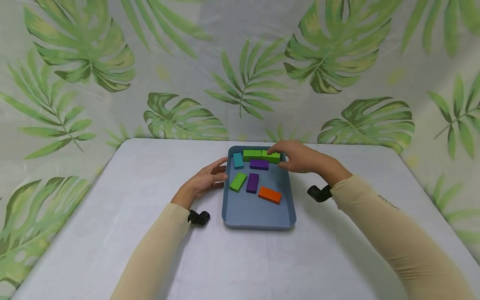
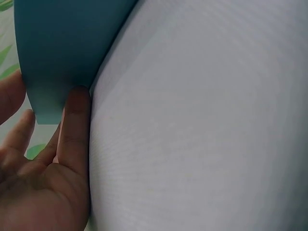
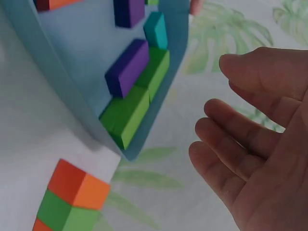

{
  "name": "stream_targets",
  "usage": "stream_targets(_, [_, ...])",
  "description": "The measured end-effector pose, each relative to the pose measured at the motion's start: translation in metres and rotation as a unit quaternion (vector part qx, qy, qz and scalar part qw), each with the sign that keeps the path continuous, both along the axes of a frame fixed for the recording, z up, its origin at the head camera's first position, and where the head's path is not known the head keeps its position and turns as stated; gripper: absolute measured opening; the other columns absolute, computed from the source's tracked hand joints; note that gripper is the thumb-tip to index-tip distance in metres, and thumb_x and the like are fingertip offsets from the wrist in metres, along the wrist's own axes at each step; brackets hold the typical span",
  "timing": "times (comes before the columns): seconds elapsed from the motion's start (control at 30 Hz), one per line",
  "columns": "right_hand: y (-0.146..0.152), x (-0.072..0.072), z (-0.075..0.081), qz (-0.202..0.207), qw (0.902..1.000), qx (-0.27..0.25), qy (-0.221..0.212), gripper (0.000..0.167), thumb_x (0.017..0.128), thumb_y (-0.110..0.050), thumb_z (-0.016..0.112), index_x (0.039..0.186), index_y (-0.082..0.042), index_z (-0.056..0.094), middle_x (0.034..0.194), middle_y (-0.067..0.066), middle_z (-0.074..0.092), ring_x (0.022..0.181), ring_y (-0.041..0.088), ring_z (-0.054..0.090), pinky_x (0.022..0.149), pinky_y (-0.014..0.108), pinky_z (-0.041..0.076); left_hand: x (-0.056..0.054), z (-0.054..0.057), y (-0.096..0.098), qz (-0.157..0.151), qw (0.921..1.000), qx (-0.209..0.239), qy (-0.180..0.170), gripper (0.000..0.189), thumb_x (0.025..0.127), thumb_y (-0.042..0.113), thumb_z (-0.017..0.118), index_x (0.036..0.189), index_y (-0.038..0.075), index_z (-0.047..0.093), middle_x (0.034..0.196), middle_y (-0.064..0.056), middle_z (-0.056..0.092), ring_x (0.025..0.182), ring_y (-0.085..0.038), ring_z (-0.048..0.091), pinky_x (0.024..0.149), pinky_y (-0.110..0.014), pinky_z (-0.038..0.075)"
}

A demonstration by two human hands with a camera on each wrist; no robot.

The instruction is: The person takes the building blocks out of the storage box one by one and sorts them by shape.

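My left hand (image 1: pixel 205 181) rests at the left wall of a blue-grey tray (image 1: pixel 258 217), fingers nearly straight. In the left wrist view one fingertip touches the tray's outer side low down, by the tabletop. My right hand (image 1: pixel 300 157) hovers over the far right corner, fingers spread and holding nothing. Beneath it, two green blocks (image 1: pixel 252 155) lie end to end along the far wall. A purple block (image 1: pixel 259 165) sits just in front of them, with a teal block (image 1: pixel 238 161) to the left. Nearer lie another green block (image 1: pixel 238 182), a second purple block (image 1: pixel 253 183) and an orange block (image 1: pixel 269 195).
In the right wrist view, a stack of orange and green blocks (image 3: pixel 72 192) stands outside the tray near its corner. A white cloth (image 1: pixel 150 166) covers the table. Behind hangs a leaf-print curtain (image 1: pixel 258 25). Each wrist wears a small black camera (image 1: pixel 198 217).
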State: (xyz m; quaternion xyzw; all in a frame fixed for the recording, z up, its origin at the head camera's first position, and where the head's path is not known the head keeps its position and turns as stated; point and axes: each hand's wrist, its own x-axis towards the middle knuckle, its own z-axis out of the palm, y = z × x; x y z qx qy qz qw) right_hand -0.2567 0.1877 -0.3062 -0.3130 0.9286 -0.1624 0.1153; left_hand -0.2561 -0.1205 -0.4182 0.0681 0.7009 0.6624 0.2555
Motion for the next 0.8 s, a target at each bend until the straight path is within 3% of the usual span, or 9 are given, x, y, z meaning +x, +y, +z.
stream_targets(0.27, [-0.015,0.008,-0.009,0.032,0.9994,-0.010,0.003,0.041,0.093,-0.005,0.064,0.134,-0.004,0.059,0.138,0.015,0.058,0.131,0.036,0.052,0.110,0.052,0.044,-0.002,-0.002,-0.001,0.001,1.0000,0.003,0.001,0.071,0.100,0.005,0.054,0.159,0.028,0.022,0.164,-0.011,0.028,0.146,-0.031,0.038,0.121,-0.049,0.032])
stream_targets(0.6, [-0.025,0.012,-0.023,0.037,0.9989,0.026,-0.013,0.042,0.094,-0.009,0.063,0.136,-0.004,0.058,0.140,0.013,0.057,0.132,0.033,0.052,0.111,0.052,0.044,-0.001,-0.003,0.000,-0.001,1.0000,0.004,0.005,0.070,0.100,0.005,0.053,0.159,0.027,0.022,0.164,-0.012,0.028,0.146,-0.032,0.038,0.121,-0.050,0.033])
stream_targets(0.8, [-0.024,0.002,-0.029,0.034,0.9988,0.019,0.029,0.040,0.090,-0.004,0.065,0.129,0.000,0.062,0.133,0.018,0.061,0.125,0.036,0.055,0.108,0.053,0.045,-0.002,-0.002,-0.001,-0.002,1.0000,0.007,0.005,0.071,0.100,0.005,0.054,0.159,0.027,0.022,0.164,-0.011,0.028,0.146,-0.032,0.038,0.121,-0.049,0.033])
